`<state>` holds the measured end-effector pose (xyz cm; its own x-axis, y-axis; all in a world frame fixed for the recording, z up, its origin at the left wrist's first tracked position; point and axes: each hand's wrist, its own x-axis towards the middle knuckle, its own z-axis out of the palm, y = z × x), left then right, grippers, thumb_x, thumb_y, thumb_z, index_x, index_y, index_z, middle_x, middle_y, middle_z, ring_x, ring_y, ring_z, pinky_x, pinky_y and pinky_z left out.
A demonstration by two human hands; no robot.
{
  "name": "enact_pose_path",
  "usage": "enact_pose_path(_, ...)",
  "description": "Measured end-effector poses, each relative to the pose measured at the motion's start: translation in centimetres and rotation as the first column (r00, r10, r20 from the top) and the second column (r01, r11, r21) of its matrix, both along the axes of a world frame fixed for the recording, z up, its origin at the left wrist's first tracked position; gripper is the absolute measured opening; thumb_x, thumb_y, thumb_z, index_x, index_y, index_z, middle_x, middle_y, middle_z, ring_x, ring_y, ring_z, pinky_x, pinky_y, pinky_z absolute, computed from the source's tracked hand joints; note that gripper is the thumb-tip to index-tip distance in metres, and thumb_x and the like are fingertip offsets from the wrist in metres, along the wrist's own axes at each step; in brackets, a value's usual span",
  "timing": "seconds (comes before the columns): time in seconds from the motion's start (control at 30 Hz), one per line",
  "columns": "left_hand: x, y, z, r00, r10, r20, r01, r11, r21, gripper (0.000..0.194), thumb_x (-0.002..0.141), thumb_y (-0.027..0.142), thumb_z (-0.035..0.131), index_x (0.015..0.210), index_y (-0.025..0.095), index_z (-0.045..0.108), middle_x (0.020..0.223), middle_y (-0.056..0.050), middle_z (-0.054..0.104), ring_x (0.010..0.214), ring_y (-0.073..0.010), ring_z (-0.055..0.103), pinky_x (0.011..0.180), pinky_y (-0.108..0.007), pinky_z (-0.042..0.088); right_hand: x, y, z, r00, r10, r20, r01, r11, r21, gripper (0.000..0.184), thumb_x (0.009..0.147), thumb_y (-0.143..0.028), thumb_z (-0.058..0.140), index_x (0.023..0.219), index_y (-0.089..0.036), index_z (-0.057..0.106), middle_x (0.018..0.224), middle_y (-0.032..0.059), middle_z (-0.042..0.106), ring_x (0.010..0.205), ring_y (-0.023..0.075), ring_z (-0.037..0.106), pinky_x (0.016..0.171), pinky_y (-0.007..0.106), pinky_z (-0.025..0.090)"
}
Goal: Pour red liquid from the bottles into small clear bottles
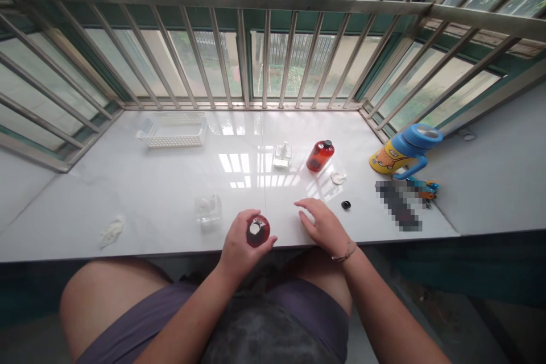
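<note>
The left hand (pixel 238 244) grips a red bottle (pixel 264 233), seemingly uncapped, while the right hand (pixel 325 227) looks empty, fingers parted, near a loose black cap (pixel 346 205) on the desk (pixel 162 205).

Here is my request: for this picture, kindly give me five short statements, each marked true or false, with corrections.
1. The left hand holds a dark red bottle. True.
2. The right hand grips a flask. False: the right hand is empty, with its fingers apart.
3. A small black cap lies on the white surface. True.
4. A blue and yellow flask stands at the right side. True.
5. The white basket is beside this flask. False: the white basket is at the back left.
</note>
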<state>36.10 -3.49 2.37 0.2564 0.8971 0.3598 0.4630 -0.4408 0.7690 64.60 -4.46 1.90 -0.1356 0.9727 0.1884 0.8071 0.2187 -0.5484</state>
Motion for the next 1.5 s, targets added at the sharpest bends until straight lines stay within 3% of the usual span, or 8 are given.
enact_pose_path(0.13,-0.1,0.2,-0.3,0.996,-0.085,0.012,0.085,0.996,0.014,0.072,0.089,0.066,0.079,0.143,0.027,0.052,0.136,-0.015,0.066,0.127,-0.0338,0.067,0.11,-0.053,0.057,-5.6,-2.1,-1.0,0.92,0.251,-0.302,-0.277,0.96,-0.046,0.08,0.094,-0.041,0.077,0.164,-0.028,0.041,0.162,0.0131,0.055,0.148,0.0308,0.054,0.124,0.053,0.047)
enact_pose_path(0.33,-0.1,0.0,0.1,0.978,-0.209,-0.016,0.209,0.977,0.051,0.089,0.096,0.086,0.043,0.161,0.024,0.04,0.161,-0.024,0.048,0.153,-0.039,0.047,0.123,-0.062,0.045,-9.7,-1.8,-1.7,0.873,0.024,-0.488,-0.073,0.994,-0.083,0.077,0.087,-0.048,0.084,0.153,-0.024,0.05,0.148,0.0156,0.063,0.133,0.0321,0.065,0.116,0.051,0.053)
enact_pose_path(0.43,-1.3,-0.1,0.9,0.983,-0.162,-0.086,0.171,0.98,0.103,0.086,0.099,0.079,0.051,0.164,0.024,0.035,0.167,-0.024,0.042,0.159,-0.0401,0.04,0.127,-0.065,0.04,-8.4,-0.9,-1.3,0.878,-0.124,-0.463,0.087,0.991,-0.101,0.075,0.083,-0.049,0.087,0.146,-0.026,0.054,0.144,0.0129,0.067,0.13,0.0315,0.067,0.115,0.051,0.054)
enact_pose_path(0.6,-5.4,1.3,2.1,0.969,0.205,-0.135,-0.162,0.947,0.277,0.057,0.102,0.036,0.07,0.153,0.025,0.048,0.158,-0.019,0.054,0.153,-0.0373,0.048,0.127,-0.063,0.041,-3.5,0.7,-1.3,0.862,-0.332,-0.385,0.311,0.943,-0.116,0.077,0.081,-0.055,0.085,0.145,-0.024,0.055,0.139,0.0138,0.07,0.121,0.032,0.071,0.109,0.051,0.057)
enact_pose_path(0.77,-9.7,3.5,1.7,0.899,0.414,-0.143,-0.358,0.882,0.306,0.061,0.097,0.046,0.076,0.148,0.022,0.052,0.156,-0.02,0.055,0.151,-0.0392,0.05,0.127,-0.062,0.041,-0.6,1.4,-1.4,0.808,-0.443,-0.389,0.415,0.896,-0.16,0.084,0.077,-0.058,0.087,0.145,-0.022,0.054,0.13,0.0141,0.075,0.112,0.0324,0.075,0.098,0.047,0.061)
enact_pose_path(0.97,-12.1,4.7,-0.1,0.886,0.431,-0.17,-0.403,0.898,0.177,0.08,0.089,0.065,0.079,0.149,0.021,0.052,0.153,-0.019,0.059,0.146,-0.0397,0.056,0.124,-0.06,0.046,-0.2,0.9,-2.3,0.819,-0.379,-0.431,0.382,0.92,-0.084,0.099,0.076,-0.059,0.091,0.156,-0.02,0.047,0.151,0.0202,0.061,0.127,0.0356,0.068,0.107,0.054,0.059)
enact_pose_path(1.23,-11.8,4.6,-1.2,0.893,0.399,-0.206,-0.397,0.916,0.053,0.076,0.088,0.06,0.08,0.148,0.023,0.053,0.151,-0.016,0.061,0.144,-0.0384,0.058,0.124,-0.058,0.047,-0.2,0.1,1.3,0.9,-0.298,-0.316,0.409,0.829,0.382,0.047,0.097,-0.043,0.077,0.138,-0.024,0.063,0.135,0.0142,0.067,0.128,0.0318,0.065,0.101,0.052,0.06)
enact_pose_path(1.5,-11.8,4.4,-1.2,0.901,0.379,-0.213,-0.371,0.925,0.081,0.076,0.09,0.062,0.077,0.148,0.02,0.054,0.148,-0.018,0.061,0.142,-0.0393,0.059,0.122,-0.06,0.049,-0.5,1.0,3.3,0.956,-0.268,-0.123,0.292,0.799,0.526,0.017,0.101,-0.028,0.074,0.118,-0.024,0.074,0.121,0.0117,0.071,0.116,0.0287,0.069,0.107,0.052,0.058)
